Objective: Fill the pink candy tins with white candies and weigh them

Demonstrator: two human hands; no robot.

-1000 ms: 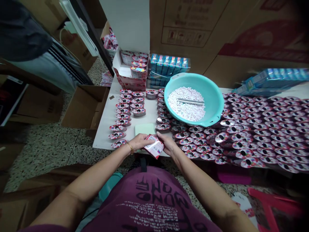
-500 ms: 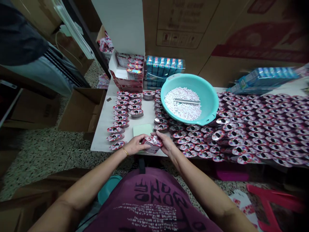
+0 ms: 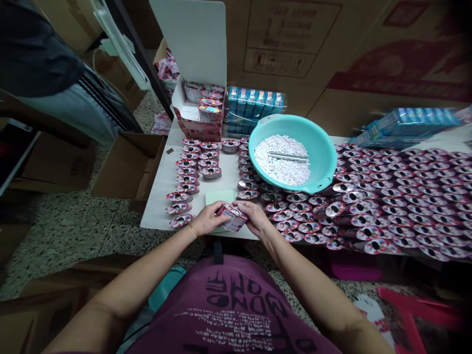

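Note:
Between my two hands, near the front edge of the table, is a small red-and-white printed candy box (image 3: 235, 221). My left hand (image 3: 206, 220) grips its left end with thumb and fingers. At the other end, my right hand (image 3: 255, 217) has its fingers closed on the top right corner. The box leans so that its printed side faces me; a little white shows at its top. Behind it lies a pale green pad (image 3: 220, 196). Farther back, a turquoise basin (image 3: 320, 164) holds small white candies (image 3: 276, 169) with a metal scoop (image 3: 287, 156) on them.
Rows of similar oval-topped boxes (image 3: 398, 206) cover the right of the table, with shorter rows (image 3: 184, 188) at left. Behind stand an open display carton (image 3: 201, 129) and blue wrapped packs (image 3: 254, 102). A person's leg (image 3: 84, 98) is at left, beside a cardboard box (image 3: 121, 172).
The box has tipped in my hands: its printed side now faces up more, and fewer white candies show at its top. The whole view has shifted slightly.

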